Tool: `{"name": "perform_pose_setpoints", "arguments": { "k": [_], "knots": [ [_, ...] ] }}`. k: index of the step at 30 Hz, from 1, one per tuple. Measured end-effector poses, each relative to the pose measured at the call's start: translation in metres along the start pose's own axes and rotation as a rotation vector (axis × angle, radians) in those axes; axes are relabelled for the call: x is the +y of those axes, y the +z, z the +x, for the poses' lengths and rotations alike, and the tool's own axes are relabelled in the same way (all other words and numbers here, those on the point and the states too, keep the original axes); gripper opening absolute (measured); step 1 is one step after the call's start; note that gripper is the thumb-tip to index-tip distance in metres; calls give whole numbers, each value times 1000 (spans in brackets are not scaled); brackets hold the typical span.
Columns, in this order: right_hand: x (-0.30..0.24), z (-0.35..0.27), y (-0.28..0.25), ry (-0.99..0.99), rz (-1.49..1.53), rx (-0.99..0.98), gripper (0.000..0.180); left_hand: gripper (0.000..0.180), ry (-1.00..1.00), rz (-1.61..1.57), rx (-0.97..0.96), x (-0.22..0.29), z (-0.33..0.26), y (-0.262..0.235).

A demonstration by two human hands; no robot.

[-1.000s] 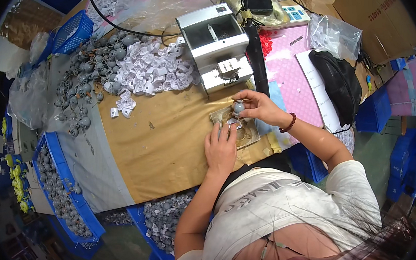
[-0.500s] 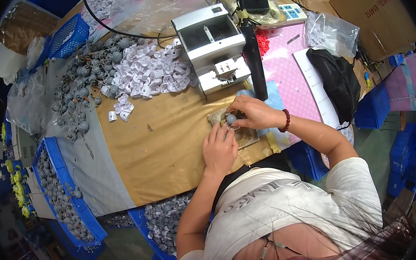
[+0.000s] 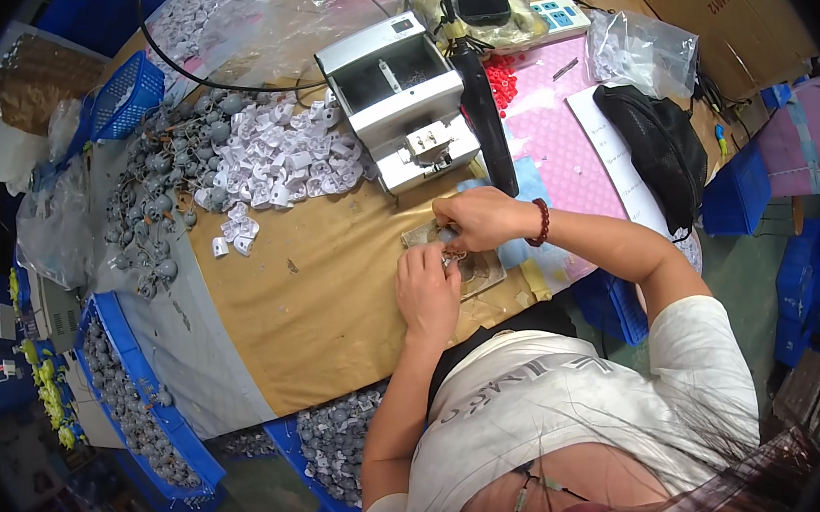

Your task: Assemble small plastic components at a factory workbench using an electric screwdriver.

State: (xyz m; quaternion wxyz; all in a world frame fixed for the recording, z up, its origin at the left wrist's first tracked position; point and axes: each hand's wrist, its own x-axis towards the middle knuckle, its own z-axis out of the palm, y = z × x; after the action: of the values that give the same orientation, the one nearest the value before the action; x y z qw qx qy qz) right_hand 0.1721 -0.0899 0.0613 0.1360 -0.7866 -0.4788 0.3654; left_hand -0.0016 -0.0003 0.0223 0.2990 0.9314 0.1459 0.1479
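Observation:
My right hand (image 3: pixel 474 218), with a red bead bracelet (image 3: pixel 540 224) on its wrist, and my left hand (image 3: pixel 428 289) meet fingertip to fingertip over a clear plastic tray (image 3: pixel 486 270) on the brown paper table top (image 3: pixel 325 294). Both pinch a small grey part (image 3: pixel 449 249) with thin wires, mostly hidden by the fingers. Just beyond the hands stands a white bench machine (image 3: pixel 405 98) with an open top, and a black upright pole (image 3: pixel 483 111) beside it.
A heap of small white parts (image 3: pixel 282 160) and grey round wired parts (image 3: pixel 154 207) lie far left. Blue crates (image 3: pixel 139 410) of grey parts line the left edge. A black bag (image 3: pixel 656 148), a pink sheet (image 3: pixel 556 133), a clear plastic bag (image 3: pixel 642 51) and a cardboard box (image 3: pixel 701 1) are on the right.
My right hand has come down and left from near the machine, bringing the grey part to my left hand's fingertips over the clear tray. My left hand has barely shifted.

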Motion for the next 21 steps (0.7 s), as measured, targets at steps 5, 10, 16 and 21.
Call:
{"name": "perform_pose_setpoints", "arguments": {
  "k": [5, 10, 16, 21],
  "knots": [
    [10, -15, 19, -64, 157, 217, 46, 42, -11, 58, -50, 6, 10, -1],
    [29, -23, 21, -453, 3, 962, 57, 41, 24, 122, -59, 1, 5, 4],
    [93, 12, -4, 44, 494, 1055, 60, 43, 66, 90, -13, -5, 2, 8],
    [59, -5, -16, -133, 587, 1288, 61, 40, 45, 58, -13, -5, 2, 8]
  ]
}}
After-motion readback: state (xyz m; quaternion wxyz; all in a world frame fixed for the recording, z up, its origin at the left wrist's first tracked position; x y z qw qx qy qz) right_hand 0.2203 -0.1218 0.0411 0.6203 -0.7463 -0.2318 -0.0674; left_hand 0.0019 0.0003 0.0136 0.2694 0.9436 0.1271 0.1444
